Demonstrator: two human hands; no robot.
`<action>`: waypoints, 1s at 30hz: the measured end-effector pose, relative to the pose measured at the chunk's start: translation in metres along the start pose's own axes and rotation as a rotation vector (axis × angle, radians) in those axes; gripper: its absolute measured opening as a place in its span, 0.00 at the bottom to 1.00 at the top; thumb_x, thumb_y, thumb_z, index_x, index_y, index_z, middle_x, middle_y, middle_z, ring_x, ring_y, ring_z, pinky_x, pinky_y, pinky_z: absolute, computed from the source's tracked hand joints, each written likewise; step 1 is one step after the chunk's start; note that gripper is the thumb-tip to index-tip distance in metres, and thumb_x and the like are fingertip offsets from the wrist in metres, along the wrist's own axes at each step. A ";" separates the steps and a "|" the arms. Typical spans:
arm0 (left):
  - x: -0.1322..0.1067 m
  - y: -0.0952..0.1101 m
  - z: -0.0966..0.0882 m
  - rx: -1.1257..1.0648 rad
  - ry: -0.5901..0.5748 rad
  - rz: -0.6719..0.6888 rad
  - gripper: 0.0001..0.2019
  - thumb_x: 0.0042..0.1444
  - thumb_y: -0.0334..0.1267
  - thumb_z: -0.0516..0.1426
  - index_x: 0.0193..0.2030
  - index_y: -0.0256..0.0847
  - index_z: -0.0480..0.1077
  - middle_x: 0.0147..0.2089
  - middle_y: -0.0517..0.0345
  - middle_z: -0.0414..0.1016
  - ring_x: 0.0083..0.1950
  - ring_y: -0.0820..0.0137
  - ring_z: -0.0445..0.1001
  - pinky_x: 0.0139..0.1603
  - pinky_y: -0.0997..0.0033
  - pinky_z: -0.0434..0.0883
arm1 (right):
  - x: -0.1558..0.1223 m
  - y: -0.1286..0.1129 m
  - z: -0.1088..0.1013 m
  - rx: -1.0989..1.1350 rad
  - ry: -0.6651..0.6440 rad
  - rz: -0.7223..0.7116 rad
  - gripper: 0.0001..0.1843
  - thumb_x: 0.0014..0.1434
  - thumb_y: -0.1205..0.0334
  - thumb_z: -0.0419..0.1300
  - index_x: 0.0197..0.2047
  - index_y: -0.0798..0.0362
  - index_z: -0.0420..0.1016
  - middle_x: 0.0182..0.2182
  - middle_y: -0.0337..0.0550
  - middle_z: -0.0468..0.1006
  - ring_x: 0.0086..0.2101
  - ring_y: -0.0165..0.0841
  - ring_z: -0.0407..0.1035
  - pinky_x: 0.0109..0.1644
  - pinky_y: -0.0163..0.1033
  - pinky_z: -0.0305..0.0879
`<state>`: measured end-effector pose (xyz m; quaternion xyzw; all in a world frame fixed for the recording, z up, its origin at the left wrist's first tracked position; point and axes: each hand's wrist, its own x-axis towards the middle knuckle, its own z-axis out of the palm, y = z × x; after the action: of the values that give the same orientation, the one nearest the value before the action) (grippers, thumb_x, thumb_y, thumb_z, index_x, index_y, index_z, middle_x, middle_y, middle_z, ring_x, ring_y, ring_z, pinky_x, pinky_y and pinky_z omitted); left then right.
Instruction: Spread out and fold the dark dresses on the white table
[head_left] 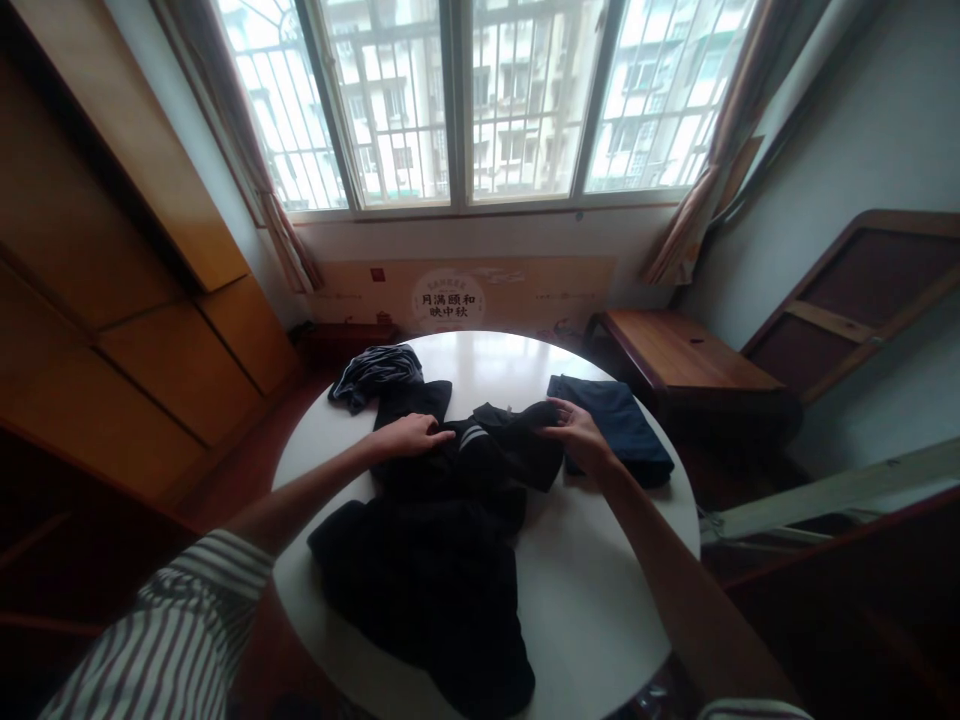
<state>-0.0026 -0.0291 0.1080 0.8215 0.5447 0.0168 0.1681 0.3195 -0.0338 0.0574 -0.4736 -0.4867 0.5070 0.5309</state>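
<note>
Round white bench (600, 600) by the window: dark garment (442, 560) sprawled mid-bench. Our left hand (409, 437) presses flat, grip apart; right hand (577, 435) grip pinches its edge. Mid-fold imo, needs even tension nxt.

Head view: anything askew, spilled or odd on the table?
Nothing spilled or damaged. The black garment lies rumpled, its lower end seemingly hanging over the table near edge; the left hand rests on its top, the right hand holds it.
</note>
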 end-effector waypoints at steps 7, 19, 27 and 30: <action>0.032 0.000 0.025 0.039 0.063 0.130 0.33 0.51 0.52 0.62 0.62 0.39 0.65 0.63 0.42 0.66 0.65 0.53 0.63 0.62 0.58 0.63 | -0.006 -0.004 0.002 0.170 -0.207 0.004 0.26 0.31 0.61 0.77 0.39 0.52 0.82 0.34 0.43 0.84 0.37 0.42 0.78 0.48 0.46 0.71; 0.048 0.009 0.007 -0.078 0.113 0.174 0.13 0.63 0.38 0.52 0.51 0.36 0.69 0.35 0.57 0.75 0.35 0.69 0.72 0.38 0.73 0.67 | -0.008 0.000 -0.001 -0.131 -0.287 0.128 0.26 0.30 0.63 0.78 0.38 0.55 0.82 0.28 0.44 0.82 0.33 0.44 0.77 0.41 0.47 0.73; -0.059 -0.001 -0.092 0.127 0.758 0.164 0.14 0.66 0.44 0.52 0.53 0.41 0.70 0.42 0.60 0.78 0.39 0.69 0.75 0.42 0.73 0.67 | -0.032 -0.061 -0.015 -0.097 -0.247 0.007 0.25 0.41 0.50 0.74 0.44 0.48 0.81 0.36 0.43 0.82 0.35 0.41 0.76 0.38 0.43 0.72; -0.084 -0.005 -0.135 0.098 0.949 0.209 0.18 0.64 0.54 0.52 0.49 0.45 0.73 0.39 0.62 0.78 0.37 0.70 0.76 0.40 0.71 0.69 | -0.026 -0.102 -0.024 -0.229 -0.224 -0.162 0.23 0.43 0.46 0.73 0.40 0.51 0.82 0.36 0.44 0.81 0.34 0.39 0.75 0.38 0.42 0.71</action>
<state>-0.0701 -0.0686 0.2465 0.7802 0.4761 0.3807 -0.1402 0.3506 -0.0638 0.1564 -0.4306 -0.6340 0.4535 0.4550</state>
